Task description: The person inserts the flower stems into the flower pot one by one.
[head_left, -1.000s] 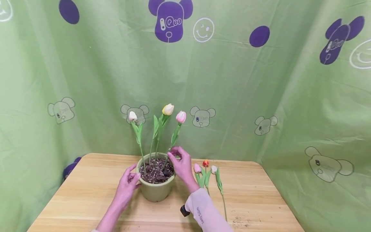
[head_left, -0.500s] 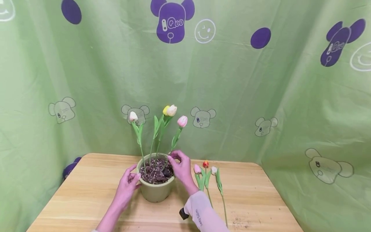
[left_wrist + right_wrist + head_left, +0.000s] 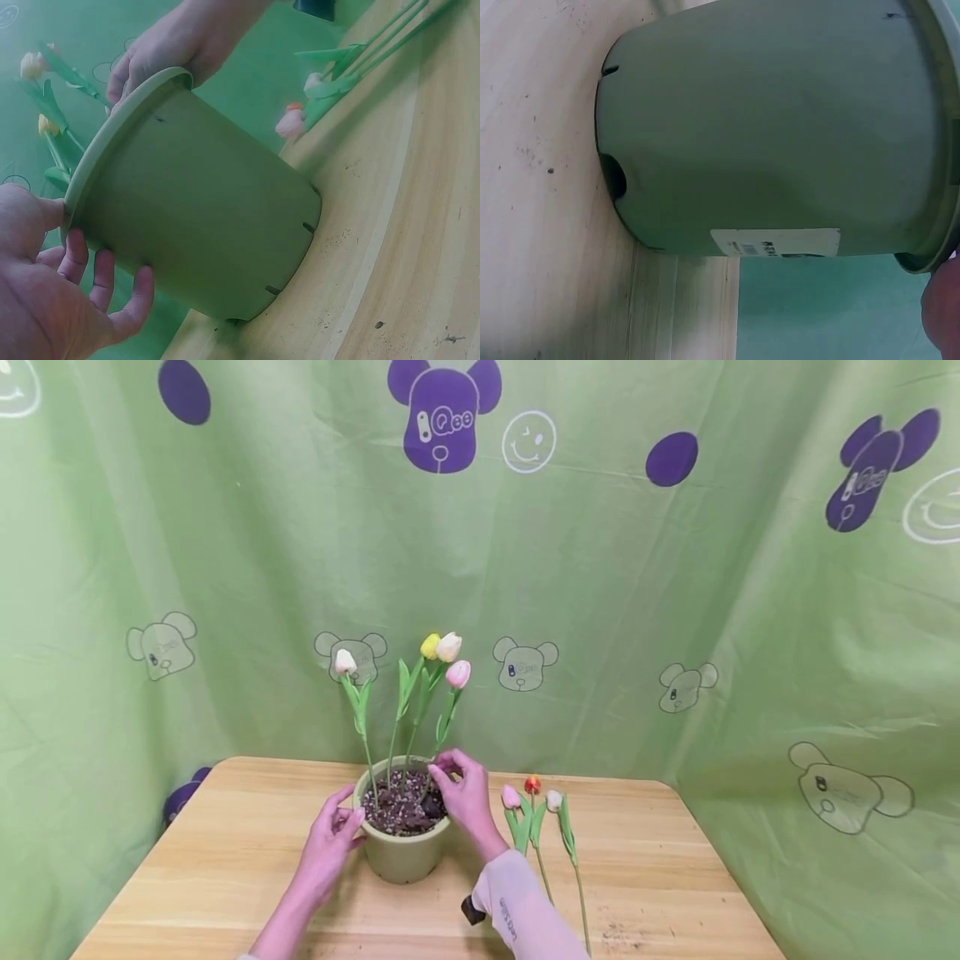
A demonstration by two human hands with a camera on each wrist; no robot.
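A green flower pot (image 3: 405, 858) filled with dark, speckled soil stands on the wooden table. My left hand (image 3: 330, 835) grips its left side, thumb at the rim and fingers against the outer wall (image 3: 202, 195). At the back right of the pot, my right hand (image 3: 465, 789) pinches the stem of a pink tulip (image 3: 458, 674) low down, just above the soil. Also upright in the soil are a white tulip (image 3: 345, 662) at the left, and a yellow tulip (image 3: 430, 647) and a cream tulip (image 3: 448, 647) behind. A small black object (image 3: 432, 806) lies on the soil near the pink tulip's stem.
Right of the pot, a light pink tulip (image 3: 511, 797), a red-orange tulip (image 3: 532, 785) and a whitish tulip (image 3: 554, 801) lie on the table (image 3: 645, 843), partly behind the right forearm. Dark crumbs (image 3: 626, 935) dot the front right. A green printed curtain (image 3: 600, 568) surrounds the table.
The pink tulip's head has dropped a little, then swung left toward the cream one. My right hand has shifted slightly down and left with the stem. The left hand stays on the pot.
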